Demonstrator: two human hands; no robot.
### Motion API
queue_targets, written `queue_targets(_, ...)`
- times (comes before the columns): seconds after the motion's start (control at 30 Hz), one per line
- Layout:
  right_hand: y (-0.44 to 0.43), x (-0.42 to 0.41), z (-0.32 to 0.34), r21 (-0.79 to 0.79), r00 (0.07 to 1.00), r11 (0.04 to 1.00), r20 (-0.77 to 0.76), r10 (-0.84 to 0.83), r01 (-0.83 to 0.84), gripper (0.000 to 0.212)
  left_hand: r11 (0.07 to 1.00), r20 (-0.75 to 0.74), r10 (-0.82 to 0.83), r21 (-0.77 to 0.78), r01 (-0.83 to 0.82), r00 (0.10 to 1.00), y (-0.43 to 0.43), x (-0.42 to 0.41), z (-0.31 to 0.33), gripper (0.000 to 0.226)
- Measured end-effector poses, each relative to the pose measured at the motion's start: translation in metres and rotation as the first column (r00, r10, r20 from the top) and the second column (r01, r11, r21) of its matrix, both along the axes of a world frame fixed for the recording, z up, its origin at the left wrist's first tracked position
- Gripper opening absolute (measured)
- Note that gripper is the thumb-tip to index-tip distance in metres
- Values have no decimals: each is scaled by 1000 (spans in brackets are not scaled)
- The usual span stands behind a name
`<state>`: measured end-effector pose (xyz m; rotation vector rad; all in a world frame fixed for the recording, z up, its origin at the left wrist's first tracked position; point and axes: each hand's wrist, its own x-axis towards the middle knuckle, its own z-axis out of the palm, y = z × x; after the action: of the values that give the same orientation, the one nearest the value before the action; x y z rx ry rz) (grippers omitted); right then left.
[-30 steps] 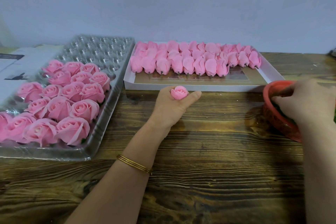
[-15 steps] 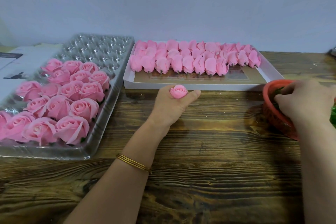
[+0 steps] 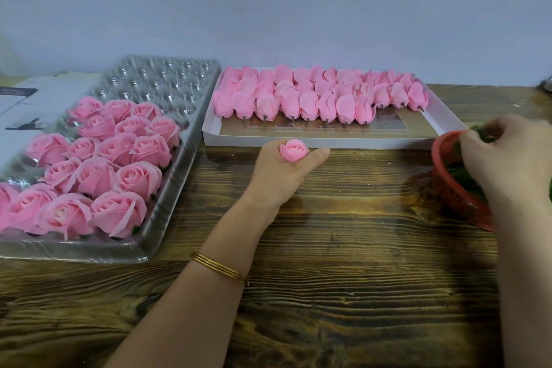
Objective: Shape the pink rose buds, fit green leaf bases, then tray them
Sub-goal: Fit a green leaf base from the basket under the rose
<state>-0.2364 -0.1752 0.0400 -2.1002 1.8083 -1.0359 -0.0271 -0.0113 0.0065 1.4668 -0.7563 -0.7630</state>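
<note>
My left hand (image 3: 280,172) rests on the wooden table and grips a small pink rose bud (image 3: 293,150), which sticks up from its curled fingers with the thumb stretched to the right. My right hand (image 3: 504,152) reaches into a red basket (image 3: 442,179) of green leaf bases (image 3: 461,172) at the right edge, fingers curled among the leaves; whether they grip one is hidden. A clear plastic cell tray (image 3: 167,93) on the left holds several finished open roses (image 3: 98,164). A white box (image 3: 322,137) behind my left hand holds rows of closed pink buds (image 3: 316,99).
A white printed sheet or box lid (image 3: 21,117) lies left of the plastic tray. A grey wall runs behind everything. Bare wooden table (image 3: 343,248) stretches between my arms and toward the near edge.
My right hand has shifted slightly up and back inside the red basket, with green leaves now showing at its fingertips. The left hand and its bud have stayed put.
</note>
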Motion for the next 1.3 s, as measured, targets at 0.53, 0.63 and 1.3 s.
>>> queue_targets(0.53, 14, 9, 9, -218, 892, 974, 424, 157, -68, 38, 1000, -8, 5, 4, -5, 1000, 0, 0, 1, 25)
queue_targets(0.63, 30, 27, 9, -282, 812, 931, 471, 343, -230, 53, 1000, 4, 17, 11, -17, 1000, 0, 0, 1, 24)
queue_targets(1.3, 84, 86, -40, 176, 753, 736, 247, 610, -654, 25, 990, -172, 67, -110, -86, 983, 0, 2, 8, 33)
